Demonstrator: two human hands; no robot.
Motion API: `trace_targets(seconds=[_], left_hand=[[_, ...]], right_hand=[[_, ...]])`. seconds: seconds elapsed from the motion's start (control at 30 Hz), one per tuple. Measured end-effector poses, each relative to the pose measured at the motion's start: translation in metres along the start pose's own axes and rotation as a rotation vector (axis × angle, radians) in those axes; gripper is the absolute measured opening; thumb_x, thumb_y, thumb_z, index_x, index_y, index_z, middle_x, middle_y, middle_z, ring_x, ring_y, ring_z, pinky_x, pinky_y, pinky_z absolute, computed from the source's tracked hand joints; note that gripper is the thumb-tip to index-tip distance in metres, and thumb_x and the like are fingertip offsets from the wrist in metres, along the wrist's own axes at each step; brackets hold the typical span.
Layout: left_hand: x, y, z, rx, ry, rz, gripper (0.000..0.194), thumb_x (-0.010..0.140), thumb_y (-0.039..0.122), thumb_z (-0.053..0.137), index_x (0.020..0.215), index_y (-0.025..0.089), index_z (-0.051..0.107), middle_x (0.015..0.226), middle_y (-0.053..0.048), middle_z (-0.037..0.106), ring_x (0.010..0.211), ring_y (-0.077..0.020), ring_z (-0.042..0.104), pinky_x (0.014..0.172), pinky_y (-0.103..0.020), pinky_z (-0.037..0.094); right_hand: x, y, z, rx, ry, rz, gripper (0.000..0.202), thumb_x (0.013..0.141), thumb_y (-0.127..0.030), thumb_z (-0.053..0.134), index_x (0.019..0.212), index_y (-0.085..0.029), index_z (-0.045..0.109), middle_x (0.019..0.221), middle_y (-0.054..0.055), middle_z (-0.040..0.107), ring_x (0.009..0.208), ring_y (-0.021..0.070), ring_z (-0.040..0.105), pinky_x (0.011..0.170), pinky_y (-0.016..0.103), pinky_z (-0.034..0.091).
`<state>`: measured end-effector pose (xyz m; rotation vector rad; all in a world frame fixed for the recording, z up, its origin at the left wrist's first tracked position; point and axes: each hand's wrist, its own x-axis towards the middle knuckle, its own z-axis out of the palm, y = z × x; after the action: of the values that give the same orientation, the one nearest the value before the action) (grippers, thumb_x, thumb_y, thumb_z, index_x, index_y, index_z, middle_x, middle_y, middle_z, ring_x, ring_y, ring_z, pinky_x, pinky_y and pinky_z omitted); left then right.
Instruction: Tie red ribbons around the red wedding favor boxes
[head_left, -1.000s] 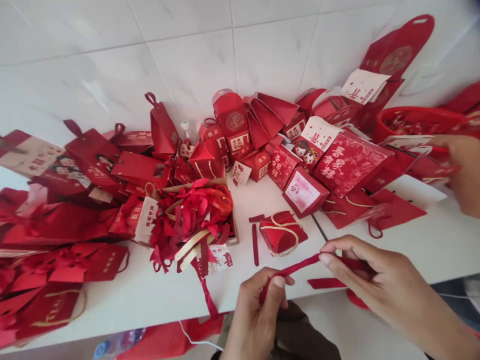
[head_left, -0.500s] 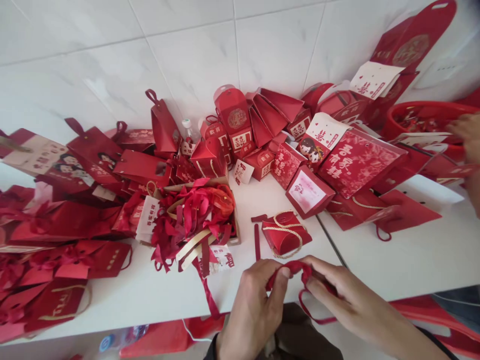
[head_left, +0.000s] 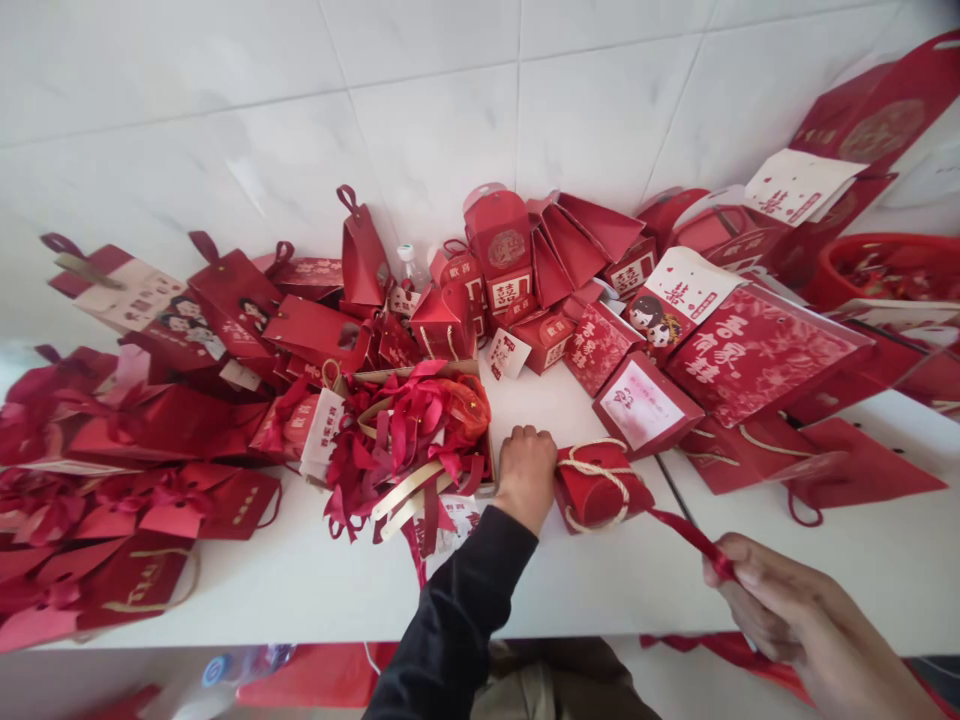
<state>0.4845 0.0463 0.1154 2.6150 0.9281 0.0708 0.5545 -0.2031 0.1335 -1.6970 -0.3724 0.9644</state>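
Observation:
My left hand [head_left: 529, 475] reaches over the white table with its fingers curled down, at the left side of a small red gift box [head_left: 592, 490] tied with cream cord. Whatever lies under those fingers is hidden. At the lower right, my right hand [head_left: 795, 610] pinches a dark red ribbon [head_left: 686, 535]. One end of the ribbon points left to the box's right corner; I cannot tell whether it touches. More ribbon hangs below the hand. Left of my left hand stands an open carton [head_left: 491, 440] heaped with red and pink ribbons [head_left: 409, 420].
Red gift boxes [head_left: 499, 240] crowd the table along the tiled wall. Bow-tied red boxes [head_left: 169, 510] lie at the left, printed bags [head_left: 757, 345] at the right. A red basin [head_left: 885, 265] sits at the back right. A clear bottle [head_left: 409, 265] stands among the boxes.
My hands have parted: the left went forward to beside the corded box, over where short ribbon strips lay; the right drew right with the ribbon. Another person's hand at the basin has left view.

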Motion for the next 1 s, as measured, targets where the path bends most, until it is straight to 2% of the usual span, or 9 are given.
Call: trace_targets(seconds=[0.07, 0.17, 0.33, 0.4, 0.47, 0.6, 0.73, 0.83, 1.0], left_hand=[[0.003, -0.001, 0.003, 0.026, -0.023, -0.011, 0.014, 0.098, 0.026, 0.066, 0.105, 0.014, 0.069, 0.11, -0.006, 0.07, 0.104, -0.0213, 0.068, 0.091, -0.042, 0.058], [0.002, -0.006, 0.008, 0.036, -0.039, -0.049, 0.018, 0.098, 0.03, 0.066, 0.108, 0.014, 0.069, 0.113, -0.008, 0.07, 0.103, -0.0214, 0.068, 0.09, -0.042, 0.059], [-0.01, -0.005, 0.015, 0.002, 0.004, -0.138, 0.011, 0.099, 0.011, 0.059, 0.106, 0.012, 0.068, 0.11, -0.01, 0.071, 0.101, -0.0213, 0.07, 0.089, -0.039, 0.058], [-0.02, -0.001, 0.012, -0.036, 0.038, -0.149, 0.021, 0.097, 0.0, 0.051, 0.102, 0.011, 0.067, 0.109, -0.013, 0.07, 0.101, -0.0224, 0.07, 0.087, -0.035, 0.057], [-0.035, 0.003, 0.005, -0.097, 0.074, -0.134, 0.027, 0.096, -0.003, 0.046, 0.103, 0.013, 0.067, 0.108, -0.014, 0.07, 0.098, -0.022, 0.071, 0.083, -0.032, 0.057], [-0.071, 0.0, -0.019, -0.266, 0.15, -0.079, 0.021, 0.102, 0.013, 0.052, 0.12, 0.017, 0.062, 0.106, -0.008, 0.071, 0.088, -0.0169, 0.072, 0.078, -0.027, 0.058], [-0.089, -0.018, -0.049, -0.424, 0.397, -0.026, 0.024, 0.099, 0.017, 0.056, 0.122, 0.017, 0.061, 0.095, -0.006, 0.075, 0.074, -0.0179, 0.071, 0.069, -0.029, 0.055], [-0.083, -0.032, -0.069, -0.142, 0.483, 0.004, 0.016, 0.097, 0.015, 0.054, 0.107, 0.016, 0.067, 0.09, -0.008, 0.075, 0.076, -0.0236, 0.069, 0.072, -0.036, 0.053], [-0.06, -0.045, -0.076, 0.275, 0.32, -0.005, 0.024, 0.094, 0.01, 0.054, 0.077, 0.017, 0.07, 0.073, -0.008, 0.069, 0.082, -0.0316, 0.066, 0.077, -0.045, 0.05]], right_hand=[[0.001, 0.008, -0.005, 0.011, 0.015, 0.024, 0.053, 0.091, -0.072, 0.058, 0.073, -0.023, 0.054, 0.056, -0.007, 0.023, 0.053, 0.0136, 0.019, 0.051, 0.029, 0.021], [0.004, 0.017, -0.01, 0.033, -0.006, 0.059, 0.053, 0.09, -0.073, 0.059, 0.071, -0.023, 0.052, 0.058, -0.007, 0.024, 0.053, 0.0137, 0.019, 0.051, 0.029, 0.022], [0.001, 0.012, -0.002, 0.023, -0.022, 0.044, 0.052, 0.088, -0.073, 0.058, 0.079, -0.022, 0.061, 0.06, -0.007, 0.023, 0.056, 0.0131, 0.017, 0.053, 0.028, 0.019], [-0.004, 0.004, 0.008, -0.042, 0.017, 0.041, 0.05, 0.088, -0.071, 0.058, 0.082, -0.021, 0.061, 0.061, -0.007, 0.022, 0.057, 0.0135, 0.017, 0.055, 0.028, 0.017], [-0.009, -0.004, 0.018, -0.113, 0.049, 0.035, 0.047, 0.088, -0.068, 0.058, 0.082, -0.022, 0.061, 0.062, -0.007, 0.021, 0.058, 0.0137, 0.017, 0.056, 0.029, 0.014], [-0.014, -0.013, 0.03, -0.163, 0.074, 0.004, 0.041, 0.09, -0.062, 0.056, 0.081, -0.022, 0.06, 0.061, -0.008, 0.019, 0.057, 0.0137, 0.017, 0.057, 0.031, 0.014], [-0.014, -0.015, 0.034, -0.149, 0.032, -0.035, 0.036, 0.091, -0.056, 0.056, 0.079, -0.022, 0.06, 0.061, -0.007, 0.023, 0.057, 0.0139, 0.02, 0.056, 0.031, 0.017], [-0.016, -0.019, 0.039, -0.171, 0.017, -0.05, 0.032, 0.089, -0.053, 0.058, 0.077, -0.023, 0.06, 0.063, -0.007, 0.026, 0.058, 0.0139, 0.021, 0.055, 0.03, 0.02], [-0.019, -0.016, 0.042, -0.209, -0.014, -0.068, 0.034, 0.094, -0.053, 0.055, 0.078, -0.023, 0.06, 0.067, -0.005, 0.032, 0.059, 0.0146, 0.026, 0.054, 0.029, 0.025]])
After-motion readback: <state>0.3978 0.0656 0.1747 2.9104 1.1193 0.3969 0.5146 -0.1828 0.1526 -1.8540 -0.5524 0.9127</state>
